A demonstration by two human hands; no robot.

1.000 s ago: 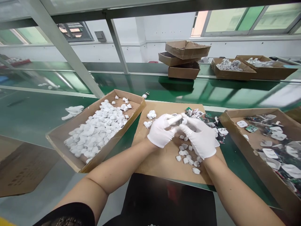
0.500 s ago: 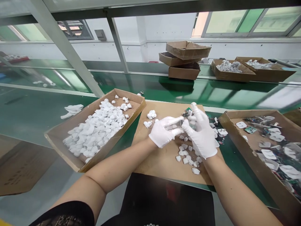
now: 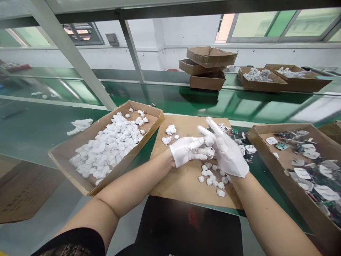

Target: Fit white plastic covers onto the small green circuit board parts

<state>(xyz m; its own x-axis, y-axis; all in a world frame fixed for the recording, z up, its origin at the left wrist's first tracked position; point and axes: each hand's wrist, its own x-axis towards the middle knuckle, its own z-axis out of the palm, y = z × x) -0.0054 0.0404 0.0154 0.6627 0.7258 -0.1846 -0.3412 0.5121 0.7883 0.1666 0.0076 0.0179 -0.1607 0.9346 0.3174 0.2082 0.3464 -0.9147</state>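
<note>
Both my hands wear white gloves and meet over a cardboard sheet (image 3: 170, 181). My left hand (image 3: 188, 151) has its fingers closed at the meeting point, around something small that they hide. Against those fingertips presses my right hand (image 3: 229, 153), its thumb side bent inward and its forefinger stretched upward. What lies between the two hands is too covered to name. Just below them, several small white plastic pieces (image 3: 209, 174) are scattered on the sheet. A small cluster of white pieces (image 3: 171, 129) sits left of my left hand. Circuit boards with white plug parts (image 3: 246, 147) lie beyond my right hand.
At left stands a cardboard tray (image 3: 149, 129) heaped with white pieces, a white glove (image 3: 80, 126) beside it. A cardboard box (image 3: 269, 170) of circuit boards and white covers is at right. Behind are stacked cardboard trays (image 3: 211, 58) and a box (image 3: 262, 85) of pale parts.
My right hand has shifted slightly left and turned, with its fingers crossing further over my left fingertips. The small dark thing between the hands is now covered.
</note>
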